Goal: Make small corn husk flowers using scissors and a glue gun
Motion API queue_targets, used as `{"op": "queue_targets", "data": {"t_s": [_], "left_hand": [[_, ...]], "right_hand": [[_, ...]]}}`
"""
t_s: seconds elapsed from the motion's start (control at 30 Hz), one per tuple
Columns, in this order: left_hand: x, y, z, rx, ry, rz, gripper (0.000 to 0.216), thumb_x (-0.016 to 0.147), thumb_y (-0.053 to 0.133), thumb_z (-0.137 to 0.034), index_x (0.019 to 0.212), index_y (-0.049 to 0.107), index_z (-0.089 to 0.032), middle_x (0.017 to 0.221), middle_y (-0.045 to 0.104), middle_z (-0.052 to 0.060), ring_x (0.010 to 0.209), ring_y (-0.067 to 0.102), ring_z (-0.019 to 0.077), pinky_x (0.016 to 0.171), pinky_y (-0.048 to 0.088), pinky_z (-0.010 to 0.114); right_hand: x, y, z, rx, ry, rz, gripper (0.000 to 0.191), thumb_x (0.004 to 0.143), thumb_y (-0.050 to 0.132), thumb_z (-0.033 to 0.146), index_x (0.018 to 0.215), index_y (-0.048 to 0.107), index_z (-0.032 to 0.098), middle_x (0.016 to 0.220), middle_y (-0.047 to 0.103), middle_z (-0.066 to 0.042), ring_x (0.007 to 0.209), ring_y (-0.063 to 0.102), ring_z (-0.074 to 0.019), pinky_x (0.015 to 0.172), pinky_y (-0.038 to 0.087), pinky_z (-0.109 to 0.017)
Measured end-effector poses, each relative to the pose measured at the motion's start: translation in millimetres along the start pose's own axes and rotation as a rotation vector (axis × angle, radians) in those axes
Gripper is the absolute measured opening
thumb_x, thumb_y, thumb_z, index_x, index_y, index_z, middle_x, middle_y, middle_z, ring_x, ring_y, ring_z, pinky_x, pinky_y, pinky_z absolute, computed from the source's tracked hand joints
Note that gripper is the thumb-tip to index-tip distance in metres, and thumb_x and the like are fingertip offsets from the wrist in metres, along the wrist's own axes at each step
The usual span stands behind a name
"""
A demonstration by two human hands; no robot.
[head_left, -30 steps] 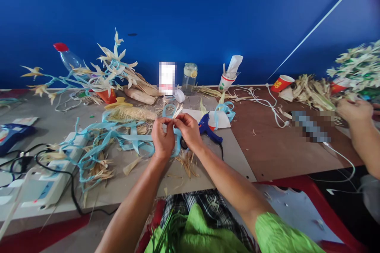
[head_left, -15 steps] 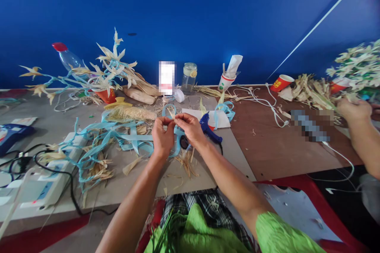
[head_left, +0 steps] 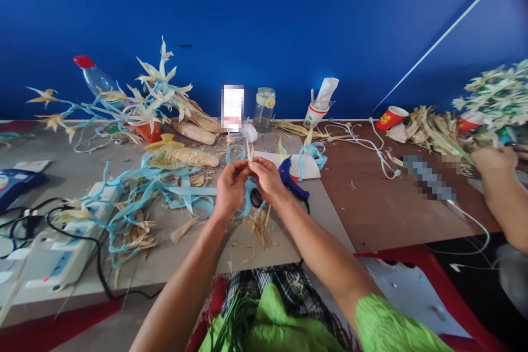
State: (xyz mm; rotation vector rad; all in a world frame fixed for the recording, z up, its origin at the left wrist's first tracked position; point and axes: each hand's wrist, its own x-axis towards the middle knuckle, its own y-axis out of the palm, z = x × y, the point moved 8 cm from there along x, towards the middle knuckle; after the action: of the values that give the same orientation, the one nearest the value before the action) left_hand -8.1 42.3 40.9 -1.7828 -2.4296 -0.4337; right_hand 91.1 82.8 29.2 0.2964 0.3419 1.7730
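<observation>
My left hand (head_left: 229,188) and my right hand (head_left: 268,179) meet over the middle of the table, fingertips pinched together on a small pale corn-husk piece (head_left: 248,151) that sticks up between them. Both hands are closed on it. Light blue ribbon strips (head_left: 165,190) trail from under my hands to the left. A blue glue gun (head_left: 291,179) lies just right of my right hand. Husk scraps (head_left: 259,224) lie on the table below my wrists.
A husk-flower branch (head_left: 152,93), plastic bottle (head_left: 94,78), glass jar (head_left: 263,108) and paper cup (head_left: 314,114) stand at the back. A power strip with black cables (head_left: 61,253) lies at the left. Another person's hand (head_left: 495,162) works on husks (head_left: 433,129) at the right.
My hands have closed together and risen slightly, and the husk piece now stands upright between the fingertips. The other person's hand shifted a little.
</observation>
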Motion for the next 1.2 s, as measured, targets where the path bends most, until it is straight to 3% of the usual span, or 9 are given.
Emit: {"op": "queue_targets", "data": {"t_s": [0.3,0.53,0.63,0.77,0.9,1.03,1.2], "left_hand": [[2,-4,11,-0.195,-0.116,-0.032,0.022,0.072,0.068,-0.032,0.087,0.065,-0.016,0.081,0.068,0.004,0.073,0.062,0.0136,0.077,0.051,0.032],[6,-6,21,-0.228,-0.188,-0.016,0.023,0.069,0.07,-0.036,0.079,0.063,-0.017,0.072,0.062,0.001,0.064,0.057,0.0106,0.068,0.049,0.027],[8,-13,15,-0.12,-0.112,-0.057,0.021,0.074,0.065,-0.037,0.077,0.059,-0.018,0.069,0.058,-0.001,0.062,0.053,0.0097,0.064,0.046,0.025],[7,-20,1,0.232,0.053,-0.113,0.012,0.081,0.056,-0.03,0.08,0.059,-0.019,0.063,0.051,-0.003,0.058,0.046,0.0098,0.057,0.039,0.023],[2,-17,-16,0.485,0.266,-0.14,0.008,0.082,0.053,-0.023,0.08,0.059,-0.019,0.071,0.056,0.0,0.067,0.05,0.0126,0.066,0.04,0.026],[-2,-13,-24,0.563,0.371,-0.141,0.008,0.083,0.052,-0.02,0.08,0.059,-0.019,0.076,0.058,0.001,0.072,0.053,0.0137,0.071,0.041,0.027],[-4,-9,-27,0.571,0.414,-0.116,0.007,0.082,0.052,-0.019,0.08,0.059,-0.019,0.078,0.059,0.002,0.075,0.054,0.0145,0.073,0.042,0.029]], "right_hand": [[-4,1,5,-0.109,-0.08,-0.026,0.024,0.069,0.069,0.041,0.072,0.063,0.018,0.067,0.062,0.002,0.065,0.055,-0.0115,0.069,0.046,-0.026],[2,-7,0,-0.25,-0.014,0.014,0.033,0.063,0.073,0.046,0.06,0.056,0.018,0.053,0.051,0.005,0.052,0.043,-0.008,0.053,0.037,-0.022],[4,-6,2,-0.1,0.054,0.099,0.027,0.063,0.073,0.041,0.069,0.06,0.018,0.057,0.052,0.005,0.052,0.043,-0.0078,0.052,0.036,-0.022],[3,-12,17,0.045,0.027,0.082,0.025,0.061,0.073,0.033,0.08,0.064,0.019,0.069,0.058,0.003,0.058,0.048,-0.0078,0.058,0.04,-0.022],[-1,-4,23,0.029,0.008,0.122,0.032,0.063,0.074,0.04,0.087,0.064,0.02,0.075,0.061,0.001,0.062,0.051,-0.0092,0.061,0.043,-0.023],[-1,-3,26,0.019,-0.036,0.07,0.037,0.062,0.075,0.045,0.087,0.063,0.021,0.076,0.061,0.001,0.062,0.051,-0.0088,0.062,0.045,-0.023],[1,-9,27,-0.009,-0.058,0.016,0.029,0.064,0.074,0.042,0.083,0.065,0.021,0.078,0.061,0.002,0.059,0.051,-0.0078,0.061,0.044,-0.023]]}}
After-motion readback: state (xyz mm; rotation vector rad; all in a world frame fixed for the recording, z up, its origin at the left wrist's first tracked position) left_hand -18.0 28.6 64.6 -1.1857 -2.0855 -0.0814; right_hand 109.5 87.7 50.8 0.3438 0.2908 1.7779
